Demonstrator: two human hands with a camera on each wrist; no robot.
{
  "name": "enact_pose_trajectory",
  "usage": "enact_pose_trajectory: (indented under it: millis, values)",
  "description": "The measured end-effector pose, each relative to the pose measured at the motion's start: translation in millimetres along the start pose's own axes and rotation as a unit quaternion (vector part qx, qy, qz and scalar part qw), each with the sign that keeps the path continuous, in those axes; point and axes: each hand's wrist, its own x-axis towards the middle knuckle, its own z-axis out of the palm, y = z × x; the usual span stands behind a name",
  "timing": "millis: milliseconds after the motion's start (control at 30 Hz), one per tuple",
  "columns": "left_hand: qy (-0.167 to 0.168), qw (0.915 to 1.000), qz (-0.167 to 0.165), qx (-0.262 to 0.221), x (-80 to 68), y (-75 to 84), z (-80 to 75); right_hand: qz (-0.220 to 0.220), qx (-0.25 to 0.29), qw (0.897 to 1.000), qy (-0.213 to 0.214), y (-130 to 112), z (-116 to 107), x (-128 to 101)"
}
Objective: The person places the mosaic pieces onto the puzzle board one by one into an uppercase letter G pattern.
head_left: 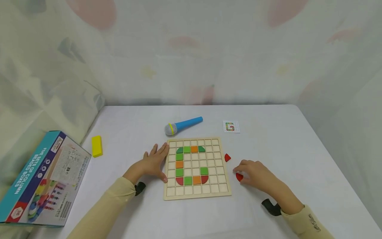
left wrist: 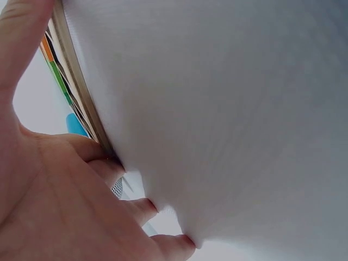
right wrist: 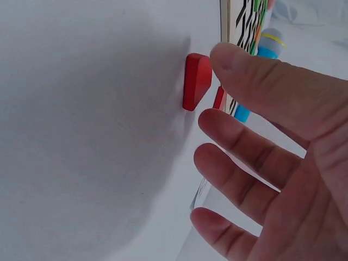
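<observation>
A wooden grid board (head_left: 222, 189) lies mid-table, with green, orange and red tiles set in it in a curved letter-like shape. My left hand (head_left: 153, 162) lies flat on the table, fingers straight, thumb against the board's left edge (left wrist: 76, 81). My right hand (head_left: 245, 171) hovers right of the board with relaxed, spread fingers over a loose red tile (head_left: 239, 177). In the right wrist view the thumb (right wrist: 234, 60) is just beside that red tile (right wrist: 196, 81) without pinching it. A second red tile (head_left: 227, 157) lies by the board's right edge.
A small card showing a letter G (head_left: 231, 126) and a blue toy microphone (head_left: 183, 125) lie behind the board. A yellow block (head_left: 96, 146) sits at the left, and a printed toy box (head_left: 41, 179) leans off the table's left edge. A curtain hangs behind.
</observation>
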Motion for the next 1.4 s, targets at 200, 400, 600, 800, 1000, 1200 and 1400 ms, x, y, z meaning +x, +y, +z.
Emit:
enact_pose_trajectory:
  millis: [200, 400, 600, 800, 1000, 1200, 1400]
  values:
    - [-0.008, 0.9999, -0.007, -0.004, 1.4, -1.1, 1.1, -0.02, -0.016, 1.0, -0.001, 2, 4, -2]
    - [-0.005, 1.0, -0.006, -0.002, 2.2, -1.6, 2.2, -0.016, -0.047, 0.998, 0.04, 3, 11, 0]
    - [-0.002, 1.0, -0.003, -0.004, 2.6, -3.4, 3.7, 0.028, -0.085, 0.994, 0.061, 4, 18, 5]
    - [-0.002, 1.0, -0.004, -0.003, 2.6, -2.8, 3.2, 0.083, -0.099, 0.991, 0.043, 2, 17, 8]
    - [0.001, 1.0, 0.001, -0.004, 1.2, -1.6, 0.7, 0.069, -0.055, 0.996, 0.023, 2, 10, 5]
    - [0.002, 1.0, 0.0, -0.003, 0.2, -0.6, -0.4, 0.023, -0.044, 0.999, 0.022, 2, 11, 2]
    - [0.001, 1.0, -0.002, -0.005, 0.3, -0.7, 0.5, 0.011, -0.066, 0.996, 0.059, -6, 7, 15]
